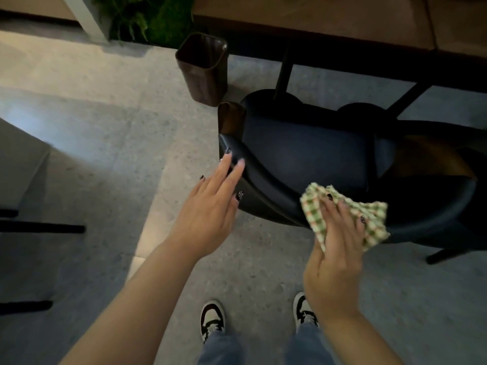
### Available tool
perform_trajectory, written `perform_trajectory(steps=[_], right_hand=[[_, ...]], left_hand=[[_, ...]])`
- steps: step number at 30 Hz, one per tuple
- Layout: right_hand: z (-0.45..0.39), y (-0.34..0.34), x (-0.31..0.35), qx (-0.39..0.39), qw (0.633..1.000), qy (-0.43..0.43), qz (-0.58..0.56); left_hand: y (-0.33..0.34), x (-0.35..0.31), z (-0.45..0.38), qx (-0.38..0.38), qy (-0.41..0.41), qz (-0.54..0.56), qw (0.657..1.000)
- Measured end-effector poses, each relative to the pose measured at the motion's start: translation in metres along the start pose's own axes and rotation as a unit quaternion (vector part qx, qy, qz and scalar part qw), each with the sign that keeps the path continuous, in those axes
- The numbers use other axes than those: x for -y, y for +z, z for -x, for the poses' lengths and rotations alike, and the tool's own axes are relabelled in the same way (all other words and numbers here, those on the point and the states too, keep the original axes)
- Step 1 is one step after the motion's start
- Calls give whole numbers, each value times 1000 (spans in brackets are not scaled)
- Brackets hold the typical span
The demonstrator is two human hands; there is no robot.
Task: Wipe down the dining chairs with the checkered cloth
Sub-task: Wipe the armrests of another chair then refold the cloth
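A dark dining chair [303,151] with a blue padded seat and a curved black backrest stands in front of me, pushed partly under the table. My left hand [210,206] reaches out with straight fingers, its fingertips touching the left end of the backrest. My right hand [336,248] presses the green and white checkered cloth [371,219] against the top of the backrest, fingers spread over it. The cloth is crumpled and partly hidden under my fingers.
A brown wooden table [329,19] with black legs stands behind the chair. A dark brown bin [204,67] sits on the grey floor to the chair's left, with green plants [142,17] behind. Another chair's black legs [42,229] show at the left edge. My shoes [212,321] are below.
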State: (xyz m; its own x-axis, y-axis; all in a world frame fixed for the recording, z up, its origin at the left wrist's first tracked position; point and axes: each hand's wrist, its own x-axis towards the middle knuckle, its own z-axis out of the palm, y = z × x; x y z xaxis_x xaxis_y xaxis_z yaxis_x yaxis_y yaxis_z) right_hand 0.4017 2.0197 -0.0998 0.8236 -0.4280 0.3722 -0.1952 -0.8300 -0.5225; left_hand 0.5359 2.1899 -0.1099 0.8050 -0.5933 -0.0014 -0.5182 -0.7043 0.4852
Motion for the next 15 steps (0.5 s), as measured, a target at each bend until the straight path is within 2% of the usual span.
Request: perform_trajectory(steps=[3, 5, 6, 8, 10, 13, 15], right_hand=[[-20, 30, 35, 49, 995, -74, 36], [-47, 46, 51, 115, 980, -132, 97], [-63, 51, 58, 155, 966, -160, 129], [-89, 61, 67, 231, 926, -229, 192], [-106, 69, 72, 290, 867, -310, 262], [-116, 82, 73, 304, 773, -412, 374], [-117, 90, 72, 288, 742, -440, 417]], left_hand=[[-4, 23, -16, -38, -59, 164, 984], [-4, 30, -32, -34, -144, 297, 943], [-3, 30, -39, -39, -193, 374, 906], [3, 31, -49, -48, -278, 543, 791], [12, 37, -53, -56, -308, 650, 692], [44, 52, -57, -82, -306, 744, 588], [62, 59, -64, -74, -311, 786, 530]])
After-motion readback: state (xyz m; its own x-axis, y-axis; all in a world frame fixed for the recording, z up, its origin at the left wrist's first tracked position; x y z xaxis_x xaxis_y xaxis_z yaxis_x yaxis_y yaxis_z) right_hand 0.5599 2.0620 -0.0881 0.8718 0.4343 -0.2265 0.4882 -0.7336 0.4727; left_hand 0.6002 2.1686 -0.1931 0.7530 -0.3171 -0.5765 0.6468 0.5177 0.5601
